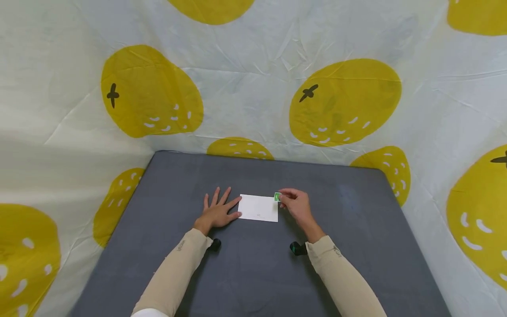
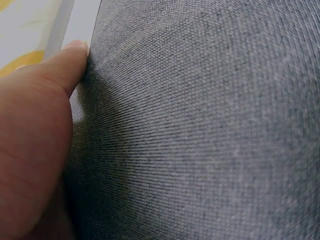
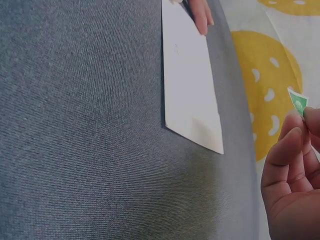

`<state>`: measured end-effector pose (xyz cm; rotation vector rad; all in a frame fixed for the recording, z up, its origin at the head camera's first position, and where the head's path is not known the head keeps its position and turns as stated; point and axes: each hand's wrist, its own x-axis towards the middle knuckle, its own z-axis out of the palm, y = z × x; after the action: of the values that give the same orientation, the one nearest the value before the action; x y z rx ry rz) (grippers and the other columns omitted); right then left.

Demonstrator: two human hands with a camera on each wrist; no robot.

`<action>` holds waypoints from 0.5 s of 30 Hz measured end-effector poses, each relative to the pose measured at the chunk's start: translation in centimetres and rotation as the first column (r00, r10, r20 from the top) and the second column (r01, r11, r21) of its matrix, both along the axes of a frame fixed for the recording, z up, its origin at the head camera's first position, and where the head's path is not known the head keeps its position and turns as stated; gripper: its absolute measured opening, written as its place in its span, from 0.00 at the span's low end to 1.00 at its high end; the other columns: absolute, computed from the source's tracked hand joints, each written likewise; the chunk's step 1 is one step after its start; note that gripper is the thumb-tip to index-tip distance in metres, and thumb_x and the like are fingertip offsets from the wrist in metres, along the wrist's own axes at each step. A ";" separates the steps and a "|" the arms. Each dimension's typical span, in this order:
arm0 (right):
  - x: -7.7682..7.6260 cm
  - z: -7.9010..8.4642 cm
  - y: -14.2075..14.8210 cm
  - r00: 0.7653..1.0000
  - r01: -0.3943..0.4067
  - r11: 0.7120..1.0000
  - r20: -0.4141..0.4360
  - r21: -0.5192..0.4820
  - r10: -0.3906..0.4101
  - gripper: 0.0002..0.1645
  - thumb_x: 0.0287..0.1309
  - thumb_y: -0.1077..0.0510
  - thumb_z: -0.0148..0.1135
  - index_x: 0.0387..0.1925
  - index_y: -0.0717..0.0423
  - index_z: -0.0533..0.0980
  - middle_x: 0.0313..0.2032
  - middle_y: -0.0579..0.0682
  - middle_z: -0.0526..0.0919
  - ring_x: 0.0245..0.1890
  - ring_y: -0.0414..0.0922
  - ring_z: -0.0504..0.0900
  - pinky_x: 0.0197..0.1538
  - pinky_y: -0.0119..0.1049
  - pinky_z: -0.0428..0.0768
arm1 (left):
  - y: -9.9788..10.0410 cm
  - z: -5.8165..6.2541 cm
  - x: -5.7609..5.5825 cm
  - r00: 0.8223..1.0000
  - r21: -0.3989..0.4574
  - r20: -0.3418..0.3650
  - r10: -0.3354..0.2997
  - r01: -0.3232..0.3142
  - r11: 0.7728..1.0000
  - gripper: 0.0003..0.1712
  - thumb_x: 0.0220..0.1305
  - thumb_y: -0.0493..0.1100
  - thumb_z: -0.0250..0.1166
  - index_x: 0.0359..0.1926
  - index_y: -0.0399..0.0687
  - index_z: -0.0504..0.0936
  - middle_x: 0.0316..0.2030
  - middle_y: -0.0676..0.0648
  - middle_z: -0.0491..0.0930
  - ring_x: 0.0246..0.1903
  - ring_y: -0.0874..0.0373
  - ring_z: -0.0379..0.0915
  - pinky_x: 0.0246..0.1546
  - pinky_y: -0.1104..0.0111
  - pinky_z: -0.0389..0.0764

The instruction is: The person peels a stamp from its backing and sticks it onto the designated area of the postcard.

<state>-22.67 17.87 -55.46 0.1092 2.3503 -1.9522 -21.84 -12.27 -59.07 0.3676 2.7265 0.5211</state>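
A white envelope (image 1: pixel 258 208) lies flat on the grey cloth-covered table, with small faint marks near its lower middle. My left hand (image 1: pixel 217 213) rests with fingers spread, its thumb and index fingertip pressing the envelope's left edge. In the left wrist view the thumb (image 2: pixel 67 62) lies on the edge of the envelope (image 2: pixel 82 22). My right hand (image 1: pixel 298 206) pinches a small green postage stamp (image 1: pixel 277 197) with a white border between thumb and fingertips. The stamp (image 3: pixel 298 101) is held up off the envelope (image 3: pixel 192 85), over its upper right corner in the head view.
The grey table (image 1: pixel 253 273) reaches back to a white curtain (image 1: pixel 245 105) printed with yellow fruit, which also hangs along both sides. Dark wrist devices (image 1: pixel 298 248) sit under both beige sleeves (image 1: pixel 344 277).
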 end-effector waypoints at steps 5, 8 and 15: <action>0.4 1.7 -0.4 1.000 -0.026 0.999 0.008 0.038 0.025 0.15 0.68 0.67 0.65 0.53 0.72 0.83 0.44 0.79 0.83 0.22 0.38 0.81 0.31 0.28 0.81 | 0.0 -0.2 0.0 1.000 -0.017 -0.011 -0.002 0.002 1.000 0.39 0.75 0.72 0.51 0.82 0.78 0.53 0.86 0.52 0.33 0.84 0.39 0.17 0.77 0.31 0.23; 0.7 2.7 -0.6 1.000 -0.024 0.999 0.000 0.037 0.024 0.15 0.67 0.68 0.65 0.52 0.73 0.83 0.42 0.79 0.83 0.21 0.37 0.80 0.30 0.28 0.81 | 0.0 -0.2 0.0 1.000 -0.019 -0.013 -0.003 0.003 1.000 0.38 0.76 0.71 0.51 0.82 0.78 0.54 0.86 0.51 0.34 0.84 0.39 0.18 0.77 0.31 0.24; -0.9 -0.5 -0.6 1.000 0.006 0.999 -0.014 0.047 -0.005 0.14 0.65 0.68 0.66 0.50 0.73 0.84 0.39 0.76 0.84 0.21 0.42 0.82 0.30 0.35 0.83 | 0.0 0.0 0.0 1.000 -0.024 -0.015 -0.003 0.003 1.000 0.39 0.75 0.72 0.51 0.82 0.78 0.54 0.86 0.52 0.34 0.84 0.39 0.19 0.77 0.31 0.25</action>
<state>-23.57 17.31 -55.99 0.1052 2.4076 -1.9068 -21.84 -12.28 -59.03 0.3712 2.7441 0.4857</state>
